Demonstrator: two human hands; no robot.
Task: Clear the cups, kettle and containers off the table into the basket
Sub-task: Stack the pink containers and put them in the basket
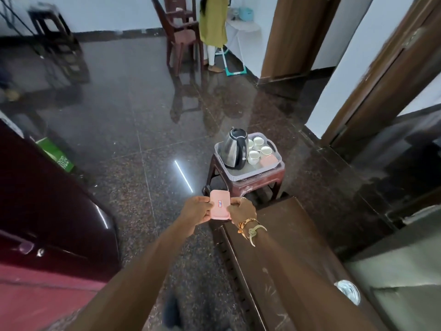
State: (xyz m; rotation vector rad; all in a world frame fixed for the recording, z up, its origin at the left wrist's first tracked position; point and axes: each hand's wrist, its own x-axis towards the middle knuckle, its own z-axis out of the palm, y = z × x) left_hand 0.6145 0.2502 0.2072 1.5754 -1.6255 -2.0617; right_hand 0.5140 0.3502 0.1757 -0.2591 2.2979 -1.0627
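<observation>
A pink lidded container (220,204) with a small label is held in the air between both hands, above the floor by the table's far corner. My left hand (196,210) grips its left side and my right hand (241,209) grips its right side. Ahead, a grey basket (253,174) sits on a dark red stool (259,182). Inside it stand a steel kettle (235,149) with a black handle, several white cups (256,149) and another pink container (269,160).
A dark brown table (298,259) runs along my right, with a round shiny object (348,291) near its front. A maroon fridge (47,211) stands at left. A person (213,27), chairs (181,32) and a white table are at the back across the polished floor.
</observation>
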